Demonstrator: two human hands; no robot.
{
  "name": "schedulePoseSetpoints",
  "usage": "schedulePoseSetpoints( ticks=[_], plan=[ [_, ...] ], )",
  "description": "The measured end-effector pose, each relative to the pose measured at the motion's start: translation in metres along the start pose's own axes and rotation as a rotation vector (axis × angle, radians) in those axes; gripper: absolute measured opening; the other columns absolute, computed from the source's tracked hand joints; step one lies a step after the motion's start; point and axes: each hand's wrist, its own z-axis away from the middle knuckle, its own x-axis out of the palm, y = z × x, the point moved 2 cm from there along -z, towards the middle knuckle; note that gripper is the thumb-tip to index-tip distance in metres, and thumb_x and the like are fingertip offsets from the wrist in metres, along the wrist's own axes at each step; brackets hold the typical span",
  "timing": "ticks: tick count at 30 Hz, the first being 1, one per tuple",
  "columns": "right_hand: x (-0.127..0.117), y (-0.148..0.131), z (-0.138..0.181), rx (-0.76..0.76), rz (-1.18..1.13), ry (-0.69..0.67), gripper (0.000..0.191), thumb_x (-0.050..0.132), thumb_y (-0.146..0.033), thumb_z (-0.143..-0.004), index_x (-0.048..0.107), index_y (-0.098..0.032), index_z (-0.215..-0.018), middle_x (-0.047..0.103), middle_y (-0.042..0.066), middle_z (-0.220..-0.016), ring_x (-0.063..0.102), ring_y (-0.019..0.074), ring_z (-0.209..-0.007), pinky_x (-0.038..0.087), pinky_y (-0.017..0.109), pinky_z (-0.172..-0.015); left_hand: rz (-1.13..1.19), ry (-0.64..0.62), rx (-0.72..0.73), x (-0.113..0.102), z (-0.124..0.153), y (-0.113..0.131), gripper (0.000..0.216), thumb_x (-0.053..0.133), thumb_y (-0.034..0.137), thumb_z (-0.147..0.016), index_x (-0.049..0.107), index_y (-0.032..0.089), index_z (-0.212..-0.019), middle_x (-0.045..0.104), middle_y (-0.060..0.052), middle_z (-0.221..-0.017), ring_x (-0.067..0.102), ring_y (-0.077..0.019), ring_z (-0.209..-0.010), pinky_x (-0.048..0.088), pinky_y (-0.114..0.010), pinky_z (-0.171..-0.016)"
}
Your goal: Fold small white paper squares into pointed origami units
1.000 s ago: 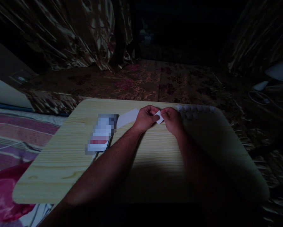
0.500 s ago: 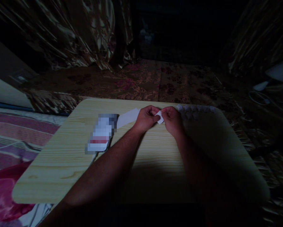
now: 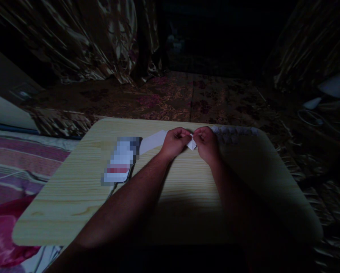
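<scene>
i am pinching a small white folded paper (image 3: pixel 191 145) between the fingertips of both hands, my left hand (image 3: pixel 174 143) closing on its left side and my right hand (image 3: pixel 208 142) closing on its upper right. the paper is sitting right in the gap between my two thumbs, neither hand being clearly nearer, and one corner is pointing down toward me; its far part is hiding behind my fingers, so i cannot tell its long axis. both grips are clamping on that same piece, above the far half of the pale wooden table (image 3: pixel 73 182). just left of my left hand a flat white sheet (image 3: pixel 151 142) is lying aslant, its long axis running from near left to far right, toward my knuckles; i cannot tell whether they are touching it. beyond its left end a pixelated phone-like object (image 3: pixel 119 157) is resting. just past my right hand, small folded pieces (image 3: pixel 234 132) are standing in rows near the far right corner, the nearer row sinking into shadow.
</scene>
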Motion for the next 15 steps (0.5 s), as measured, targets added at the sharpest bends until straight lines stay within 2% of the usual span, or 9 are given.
schedulePoseSetpoints(
  ticks=[15],
  plan=[
    [0.0003, 0.0009, 0.0013, -0.033, -0.031, -0.023, 0.011, 0.062, -0.027, -0.079, 0.057, -0.023, -0.088, 0.065, -0.001, -0.073, 0.062, 0.0153, -0.064, 0.046, 0.027, -0.059, -0.030, 0.023, -0.014, 0.0009, 0.0006, 0.0024, 0.018, 0.075, 0.030, -0.065, 0.064, 0.016, -0.072, 0.061, 0.003, -0.060, 0.049, -0.0088, -0.052, 0.038, -0.022, -0.052]
  ],
)
